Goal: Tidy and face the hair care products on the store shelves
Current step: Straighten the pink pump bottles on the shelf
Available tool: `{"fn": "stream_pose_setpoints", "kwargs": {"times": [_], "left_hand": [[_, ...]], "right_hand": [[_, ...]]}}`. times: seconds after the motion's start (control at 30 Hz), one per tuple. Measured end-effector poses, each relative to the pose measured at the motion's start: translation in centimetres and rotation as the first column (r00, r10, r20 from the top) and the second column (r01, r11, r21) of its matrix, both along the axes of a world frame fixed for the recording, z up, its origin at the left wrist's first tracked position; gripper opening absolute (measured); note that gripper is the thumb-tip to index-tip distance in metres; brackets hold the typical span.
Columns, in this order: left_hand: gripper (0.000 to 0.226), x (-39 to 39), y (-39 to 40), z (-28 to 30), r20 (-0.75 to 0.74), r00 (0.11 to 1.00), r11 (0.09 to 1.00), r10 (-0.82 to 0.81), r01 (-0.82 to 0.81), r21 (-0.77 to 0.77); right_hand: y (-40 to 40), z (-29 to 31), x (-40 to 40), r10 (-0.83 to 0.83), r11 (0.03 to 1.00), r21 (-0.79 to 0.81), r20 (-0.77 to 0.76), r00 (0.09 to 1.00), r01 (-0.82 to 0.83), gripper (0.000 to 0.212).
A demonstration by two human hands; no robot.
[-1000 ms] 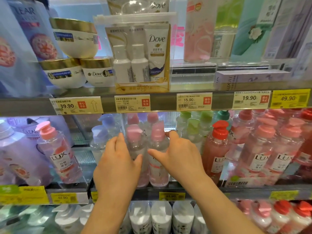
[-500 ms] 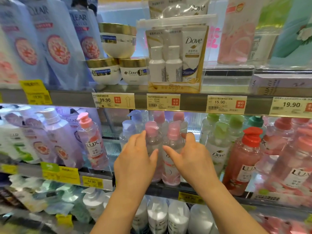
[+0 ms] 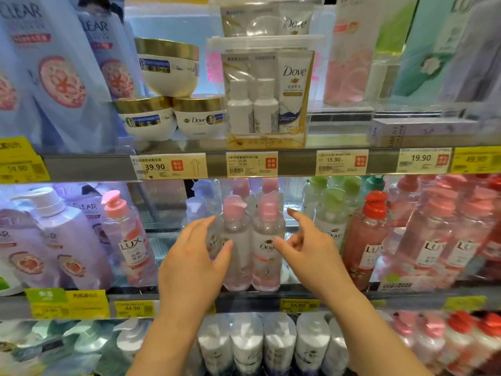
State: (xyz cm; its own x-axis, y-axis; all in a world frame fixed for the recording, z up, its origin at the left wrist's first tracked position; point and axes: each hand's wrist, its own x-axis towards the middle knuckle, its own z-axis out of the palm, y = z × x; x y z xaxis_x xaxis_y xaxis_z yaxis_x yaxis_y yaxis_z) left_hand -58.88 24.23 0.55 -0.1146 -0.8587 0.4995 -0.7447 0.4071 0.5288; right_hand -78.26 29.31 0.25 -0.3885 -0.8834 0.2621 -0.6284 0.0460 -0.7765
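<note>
Two clear pink-capped Dove bottles stand side by side at the front of the middle shelf, the left bottle point(image 3: 236, 240) and the right bottle point(image 3: 267, 248) with its label facing out. My left hand point(image 3: 198, 264) is just left of the left bottle, fingers relaxed, thumb at its side. My right hand point(image 3: 309, 245) hovers right of the right bottle, fingers spread and loosely bent, holding nothing. More pink-capped bottles stand behind the pair.
A lone Lux bottle point(image 3: 127, 240) stands to the left beyond a gap. Green-capped Dove bottles point(image 3: 330, 221) and a red-capped Lux bottle point(image 3: 366, 240) crowd the right. Dove jars point(image 3: 168, 69) and a Dove travel pack point(image 3: 267, 96) sit above. White bottles point(image 3: 279, 346) fill the shelf below.
Both hands have come off the two pink-capped bottles and drawn apart, the right hand lifting away to the right. The view shifted left and closer.
</note>
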Motion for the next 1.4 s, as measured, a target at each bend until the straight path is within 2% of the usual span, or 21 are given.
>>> {"fn": "stream_pose_setpoints", "kwargs": {"times": [0.07, 0.13, 0.17, 0.23, 0.3, 0.4, 0.53, 0.63, 0.7, 0.77, 0.9, 1.17, 1.27, 1.4], "left_hand": [[0.041, 1.3, -0.3, 0.0, -0.046, 0.999, 0.999, 0.003, -0.005, -0.031], [0.033, 2.9, -0.6, 0.1, -0.095, 0.995, 0.998, 0.023, -0.029, -0.056], [0.030, 3.9, -0.9, 0.1, -0.125, 0.991, 0.997, 0.047, -0.055, -0.059], [0.026, 6.1, -1.7, -0.1, -0.191, 0.974, 0.990, 0.122, -0.132, -0.041], [0.027, 8.5, -2.6, -0.3, -0.257, 0.942, 0.975, 0.215, -0.224, -0.007], [0.039, 11.2, -4.1, -0.5, -0.276, 0.911, 0.952, 0.306, -0.299, 0.067], [0.073, 12.6, -6.0, -0.7, -0.212, 0.945, 0.959, 0.248, -0.210, 0.188], [0.087, 12.6, -7.4, -0.8, -0.215, 0.955, 0.957, 0.205, -0.150, 0.249], [0.086, 12.7, -8.0, -0.8, -0.273, 0.942, 0.955, 0.195, -0.119, 0.273], [0.084, 12.9, -8.7, -0.8, -0.322, 0.927, 0.951, 0.190, -0.093, 0.295], [0.088, 12.9, -9.6, -1.3, -0.334, 0.928, 0.949, 0.166, -0.059, 0.309], [0.079, 13.4, -9.1, -2.0, -0.224, 0.961, 0.971, 0.165, -0.118, 0.210], [0.069, 13.7, -8.1, -2.1, -0.238, 0.960, 0.976, 0.147, -0.102, 0.191], [0.070, 13.6, -5.9, -1.2, -0.268, 0.946, 0.977, 0.181, -0.142, 0.158]], "right_hand": [[0.3, 0.3, -0.6, -0.176, 0.980, -0.100, -0.060, 0.983, 0.169, 0.046], [0.7, 0.6, -1.0, -0.357, 0.922, -0.210, -0.140, 0.924, 0.325, 0.045], [0.9, 0.9, -1.1, -0.419, 0.892, -0.242, -0.129, 0.899, 0.381, 0.049], [0.8, 1.3, -1.3, -0.481, 0.864, -0.219, -0.094, 0.872, 0.453, 0.061], [0.2, 1.7, -1.2, -0.530, 0.848, -0.080, -0.154, 0.834, 0.524, 0.071], [-1.1, 1.9, -1.5, -0.548, 0.819, 0.080, -0.179, 0.817, 0.568, 0.060], [-2.3, 1.5, -2.7, -0.570, 0.808, 0.127, -0.079, 0.818, 0.575, 0.046], [-2.7, 0.7, -2.9, -0.587, 0.788, 0.153, -0.107, 0.803, 0.596, 0.038], [-2.7, 0.5, -2.4, -0.601, 0.770, 0.146, -0.163, 0.783, 0.621, 0.040], [-2.0, 0.7, -1.1, -0.595, 0.769, 0.129, -0.215, 0.775, 0.626, 0.056], [-0.3, 1.1, 1.6, -0.579, 0.779, 0.092, -0.273, 0.768, 0.620, 0.072], [1.5, 1.2, 2.1, -0.596, 0.764, 0.094, -0.279, 0.753, 0.639, 0.067], [0.9, 0.8, 1.2, -0.584, 0.766, 0.105, -0.298, 0.755, 0.634, 0.068], [-0.1, 0.1, -0.4, -0.573, 0.769, 0.124, -0.300, 0.763, 0.626, 0.069]]}}
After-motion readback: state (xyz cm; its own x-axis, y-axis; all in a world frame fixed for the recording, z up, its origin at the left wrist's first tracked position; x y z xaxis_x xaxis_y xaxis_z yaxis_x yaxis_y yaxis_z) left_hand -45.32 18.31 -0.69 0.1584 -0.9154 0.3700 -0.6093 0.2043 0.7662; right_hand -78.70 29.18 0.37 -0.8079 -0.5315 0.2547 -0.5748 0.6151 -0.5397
